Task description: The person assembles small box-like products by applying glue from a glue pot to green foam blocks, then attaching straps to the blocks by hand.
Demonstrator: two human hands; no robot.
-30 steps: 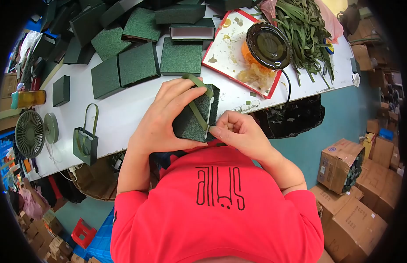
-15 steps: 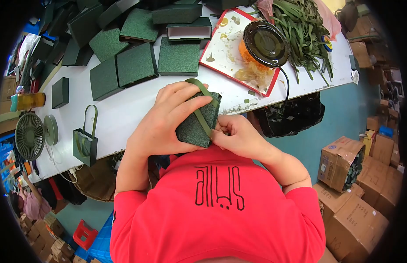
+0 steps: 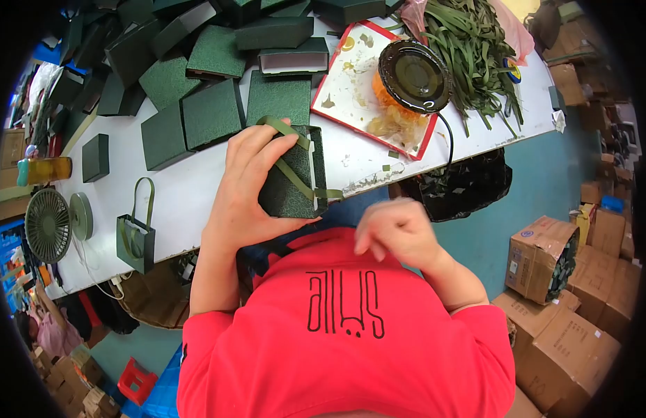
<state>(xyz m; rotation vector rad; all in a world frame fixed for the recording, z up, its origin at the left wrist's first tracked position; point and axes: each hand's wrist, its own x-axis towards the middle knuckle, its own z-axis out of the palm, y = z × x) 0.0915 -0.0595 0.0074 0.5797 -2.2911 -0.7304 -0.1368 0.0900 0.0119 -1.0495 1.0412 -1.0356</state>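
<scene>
Green box (image 3: pixel 277 197): held at the near edge of the table (image 3: pixel 180 212); I can't tell whether it rests there.
Left hand (image 3: pixel 240 174): my grip is closed around the box, fingers over its far side, thumb along the near one.
Right hand (image 3: pixel 398 226): apart from the box, curled and blurred; I can't tell whether that grip is closed.
Ribbon (image 3: pixel 296 179): soft, probably slippery; I'd pinch its loose end.
Handling: light, stiffish card, I judge; hold opposite edges, without crushing.

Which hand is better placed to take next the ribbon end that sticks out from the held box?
Probably the right hand: it looks empty and hovers near the ribbon end, while the left hand grips the box.
</scene>
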